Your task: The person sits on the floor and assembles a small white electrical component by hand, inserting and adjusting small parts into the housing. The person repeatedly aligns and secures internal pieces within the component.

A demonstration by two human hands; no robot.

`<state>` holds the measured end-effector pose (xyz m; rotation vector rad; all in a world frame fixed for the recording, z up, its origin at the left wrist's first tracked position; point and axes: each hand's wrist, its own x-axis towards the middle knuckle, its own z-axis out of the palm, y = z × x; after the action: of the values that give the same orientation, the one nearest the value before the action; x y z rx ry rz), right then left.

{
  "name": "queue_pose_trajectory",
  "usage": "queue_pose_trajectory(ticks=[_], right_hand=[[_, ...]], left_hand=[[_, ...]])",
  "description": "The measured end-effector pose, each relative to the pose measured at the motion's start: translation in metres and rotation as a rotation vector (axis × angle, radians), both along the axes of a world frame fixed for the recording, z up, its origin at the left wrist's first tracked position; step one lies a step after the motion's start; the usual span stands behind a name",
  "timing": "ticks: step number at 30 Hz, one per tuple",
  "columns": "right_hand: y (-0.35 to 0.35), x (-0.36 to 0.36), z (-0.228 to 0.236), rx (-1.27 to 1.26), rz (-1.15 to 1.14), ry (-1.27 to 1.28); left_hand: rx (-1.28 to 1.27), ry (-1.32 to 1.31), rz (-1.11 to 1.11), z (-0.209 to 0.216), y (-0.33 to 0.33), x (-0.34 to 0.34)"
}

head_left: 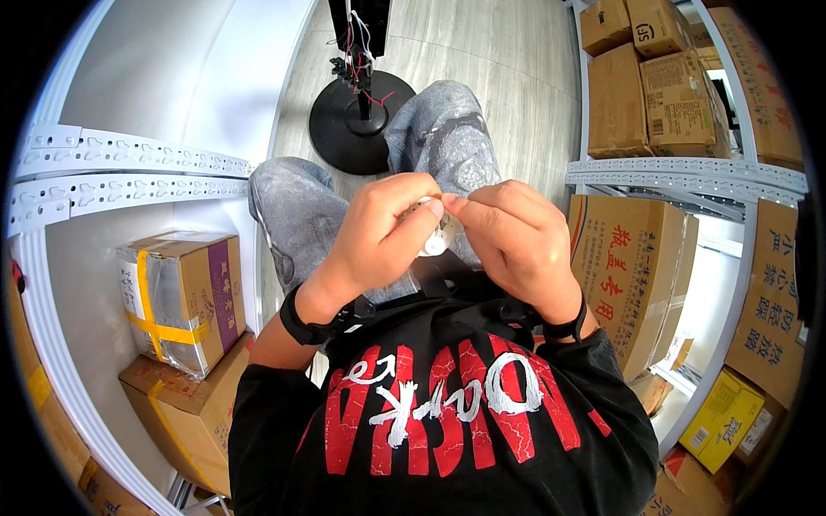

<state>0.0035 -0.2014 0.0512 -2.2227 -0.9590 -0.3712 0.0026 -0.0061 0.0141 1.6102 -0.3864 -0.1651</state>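
Above my lap, a small white round part (436, 244) with holes in it shows between my hands; its kind cannot be made out. My left hand (379, 230) is closed around it from the left, thumb and forefinger at its upper edge. The fingers of my right hand (516, 234) are pinched together at that same edge, almost meeting the left thumb. Whatever sits in this pinch is hidden by the fingertips. Both wrists wear black bands.
Beyond my knees stands a black post on a round black base (348, 129), with loose red and white wires (358, 43). White metal shelving (129, 163) holding taped cartons (219, 292) rises on my left. More cartons (632, 267) and a yellow box (723, 419) fill shelves on the right.
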Motion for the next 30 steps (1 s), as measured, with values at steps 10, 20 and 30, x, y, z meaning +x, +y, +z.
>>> queue_pose_trajectory(ticks=[10, 20, 30], right_hand=[[0.005, -0.001, 0.003, 0.040, -0.020, 0.065], [0.007, -0.001, 0.002, 0.065, -0.073, 0.174], [0.001, 0.003, 0.001, 0.035, -0.071, 0.223]], left_hand=[[-0.051, -0.007, -0.006, -0.007, 0.000, 0.001], [-0.065, -0.014, -0.003, -0.013, 0.001, 0.002], [0.114, -0.175, 0.059, -0.009, -0.002, 0.003]])
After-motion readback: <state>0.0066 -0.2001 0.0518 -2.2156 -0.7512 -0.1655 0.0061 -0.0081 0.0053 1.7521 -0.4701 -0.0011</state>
